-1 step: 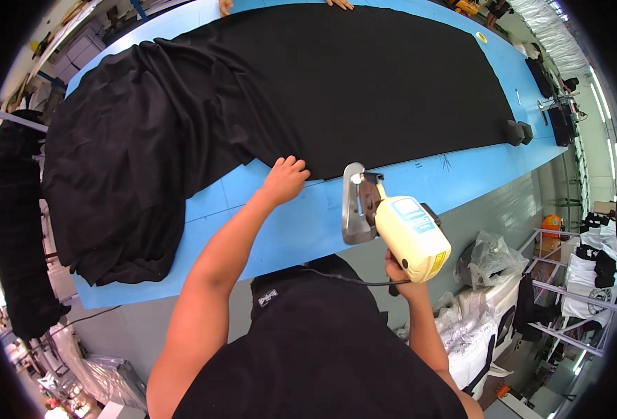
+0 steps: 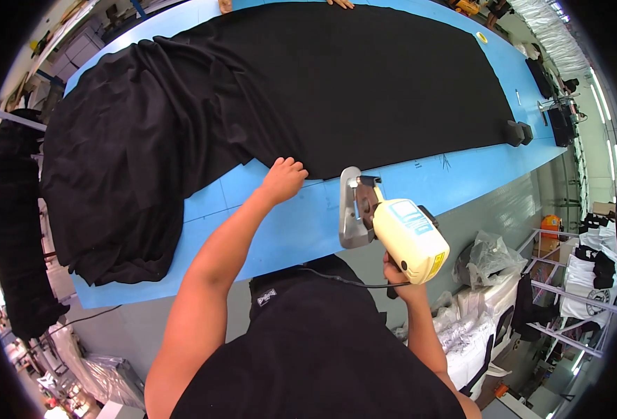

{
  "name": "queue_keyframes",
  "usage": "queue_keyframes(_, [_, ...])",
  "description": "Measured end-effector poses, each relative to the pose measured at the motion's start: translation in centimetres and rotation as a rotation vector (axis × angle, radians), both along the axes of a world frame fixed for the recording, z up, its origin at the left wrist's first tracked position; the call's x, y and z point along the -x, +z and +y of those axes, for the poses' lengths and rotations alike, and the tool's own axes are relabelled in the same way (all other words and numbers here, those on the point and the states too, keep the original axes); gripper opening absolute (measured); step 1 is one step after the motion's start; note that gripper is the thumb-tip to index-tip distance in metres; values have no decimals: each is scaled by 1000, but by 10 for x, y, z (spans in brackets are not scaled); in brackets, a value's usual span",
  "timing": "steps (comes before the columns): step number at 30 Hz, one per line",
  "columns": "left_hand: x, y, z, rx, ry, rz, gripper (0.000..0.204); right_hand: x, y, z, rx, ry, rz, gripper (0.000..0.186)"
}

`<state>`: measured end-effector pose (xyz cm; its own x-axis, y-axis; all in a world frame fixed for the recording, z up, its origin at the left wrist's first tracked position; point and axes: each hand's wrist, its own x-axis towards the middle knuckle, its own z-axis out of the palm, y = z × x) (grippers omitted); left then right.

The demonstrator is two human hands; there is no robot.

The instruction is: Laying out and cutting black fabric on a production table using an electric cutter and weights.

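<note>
Black fabric lies spread over the blue table, smooth on the right and bunched in folds on the left. My left hand is closed at its near edge, the curled fingertips gripping the cloth there. In my right hand is the handle of a cream-coloured electric cloth cutter. The cutter's flat metal base plate rests over the table just short of the fabric's near edge. A dark cord runs from the cutter across my front.
Another person's hands touch the fabric's far edge. Dark weights sit at its right corner, and a yellow tape roll lies farther back. Plastic-wrapped bundles stand right of me, beside a rack of garments. More black cloth hangs at left.
The cutter and my right hand have shifted very slightly left and toward me. My left hand stays nearly in place at the fabric edge.
</note>
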<state>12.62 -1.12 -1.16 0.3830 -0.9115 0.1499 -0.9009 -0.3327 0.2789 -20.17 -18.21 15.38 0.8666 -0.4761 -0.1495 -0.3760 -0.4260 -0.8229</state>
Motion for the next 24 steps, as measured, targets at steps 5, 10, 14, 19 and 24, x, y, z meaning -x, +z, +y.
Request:
queue_keyframes(5, [7, -4, -6, 19, -59, -9, 12, -7, 3, 8, -91, -52, 31, 12])
queue_keyframes(10, [16, 6, -1, 140, -27, 47, 14, -19, -2, 1, 57, 121, 29, 15])
queue_keyframes(14, [19, 8, 3, 228, 4, 94, 14, -24, -19, 5, -7, 99, 140, 24])
queue_keyframes(19, [19, 13, 4, 206, 5, 122, 14, -31, -40, 5, -242, -6, 288, 33])
queue_keyframes(24, [21, 15, 4, 228, -4, 141, 16, -47, -47, 2, -204, 9, 266, 33])
